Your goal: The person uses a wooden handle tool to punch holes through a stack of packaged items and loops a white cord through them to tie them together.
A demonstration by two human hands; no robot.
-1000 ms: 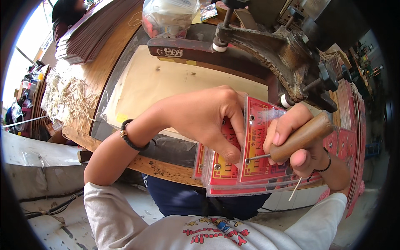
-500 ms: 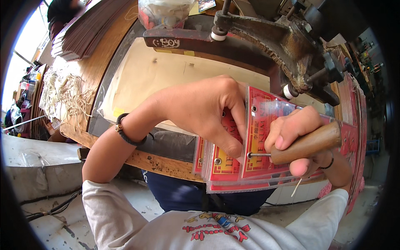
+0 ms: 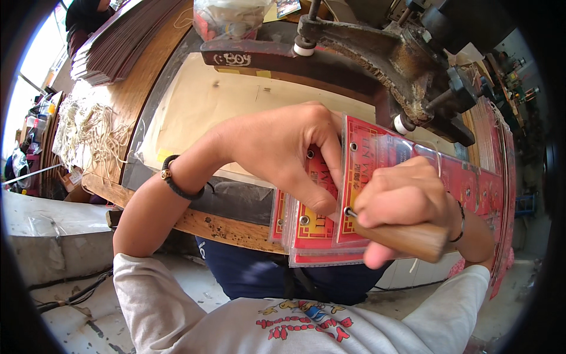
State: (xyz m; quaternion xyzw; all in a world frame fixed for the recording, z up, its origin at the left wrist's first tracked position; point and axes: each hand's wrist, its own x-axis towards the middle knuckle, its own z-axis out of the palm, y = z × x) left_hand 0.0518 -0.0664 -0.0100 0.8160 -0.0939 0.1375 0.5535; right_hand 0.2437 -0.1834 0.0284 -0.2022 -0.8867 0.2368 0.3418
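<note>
A stack of red and yellow printed sheets in clear plastic [image 3: 317, 231], with metal eyelets along the edges, lies at the table's front edge. My left hand [image 3: 289, 150] is closed on the left edge of the upper sheets, its thumb on top and its other fingers partly hidden beneath. My right hand [image 3: 407, 192] grips the wooden handle of an awl [image 3: 415, 241]. The awl's metal tip is at the lower eyelet [image 3: 348, 211] of the top sheet; most of the shaft is hidden by my fingers. A thin white cord [image 3: 413, 265] hangs below the awl.
A heavy metal press arm [image 3: 377, 53] reaches over the pale board [image 3: 236, 88] behind my hands. White cords [image 3: 88, 130] are heaped on the left, near a tall stack of brown sheets [image 3: 121, 44]. A clear plastic bag [image 3: 227, 20] stands at the back.
My right hand has turned, and the awl's handle now slants downward to the right instead of upward. The sheets and both hands have shifted slightly left in view.
</note>
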